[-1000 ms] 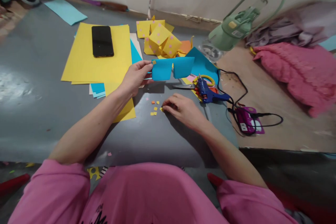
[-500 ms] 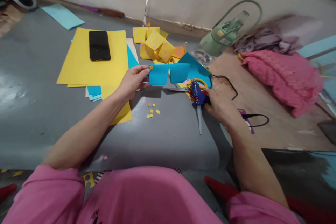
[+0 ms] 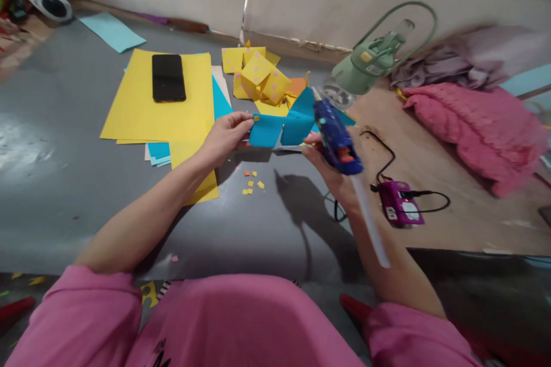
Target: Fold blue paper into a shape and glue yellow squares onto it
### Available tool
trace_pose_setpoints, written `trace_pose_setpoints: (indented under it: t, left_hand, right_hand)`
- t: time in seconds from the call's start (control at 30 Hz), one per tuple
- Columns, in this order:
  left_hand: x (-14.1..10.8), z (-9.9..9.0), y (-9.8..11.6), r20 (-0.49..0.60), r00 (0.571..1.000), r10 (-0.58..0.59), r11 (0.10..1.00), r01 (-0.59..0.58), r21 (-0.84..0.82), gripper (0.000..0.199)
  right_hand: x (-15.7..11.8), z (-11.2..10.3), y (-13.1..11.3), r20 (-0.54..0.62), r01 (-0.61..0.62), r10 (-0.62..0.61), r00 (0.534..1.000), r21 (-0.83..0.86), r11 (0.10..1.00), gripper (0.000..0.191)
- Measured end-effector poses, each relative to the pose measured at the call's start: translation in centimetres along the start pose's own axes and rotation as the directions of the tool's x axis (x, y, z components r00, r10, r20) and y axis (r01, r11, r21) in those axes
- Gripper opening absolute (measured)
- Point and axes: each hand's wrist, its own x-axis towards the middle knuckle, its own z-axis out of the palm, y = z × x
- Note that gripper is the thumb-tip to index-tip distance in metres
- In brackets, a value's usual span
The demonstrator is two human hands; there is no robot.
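My left hand (image 3: 228, 135) pinches the left end of a folded blue paper strip (image 3: 266, 131), held above the table. A small yellow square (image 3: 257, 118) sits on the strip's upper left corner. Close to the strip's right end, my right hand (image 3: 325, 163) is closed around a dark blue glue gun (image 3: 338, 135). Its nozzle points up and away, and a long glue stick (image 3: 371, 223) juts out of its back toward me. Several tiny yellow squares (image 3: 251, 183) and an orange square (image 3: 247, 174) lie on the table below the strip. Scissors behind my right hand are mostly hidden.
Yellow paper sheets (image 3: 129, 106) carry a black phone (image 3: 168, 77) at left. Dotted yellow paper boxes (image 3: 260, 74) stand behind the strip. At right are a green portable fan (image 3: 361, 66), a purple power adapter (image 3: 398, 203) with cords, and pink cloth (image 3: 477, 126).
My right hand has lifted the glue gun off the table and tilted it, bringing it beside the strip's right end. The purple adapter has come into fuller view.
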Motion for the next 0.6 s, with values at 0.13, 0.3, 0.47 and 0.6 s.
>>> trace_pose_setpoints:
  t: [0.13, 0.3, 0.47, 0.6]
  left_hand:
    - [-0.6, 0.6, -0.1, 0.065, 0.996, 0.066, 0.995, -0.071, 0.074, 0.011]
    - [-0.7, 0.8, -0.4, 0.089, 0.988, 0.125, 0.976, -0.139, 0.166, 0.013]
    - [-0.6, 0.9, -0.5, 0.089, 0.988, 0.123, 0.972, -0.138, 0.188, 0.014]
    - [-0.7, 1.0, -0.3, 0.100, 0.987, 0.129, 0.970, -0.146, 0.193, 0.014]
  right_hand:
    - [3.5, 2.3, -2.3, -0.128, 0.002, -0.009, 0.992, -0.050, 0.999, 0.039]
    - [5.4, 3.2, -3.1, -0.103, 0.078, -0.101, 0.990, -0.203, 0.976, 0.036]
    - [5.6, 3.5, -2.6, -0.085, 0.089, -0.115, 0.990, -0.262, 0.961, 0.031]
    - [5.7, 3.7, -2.3, -0.092, 0.099, -0.132, 0.987, -0.296, 0.950, 0.023]
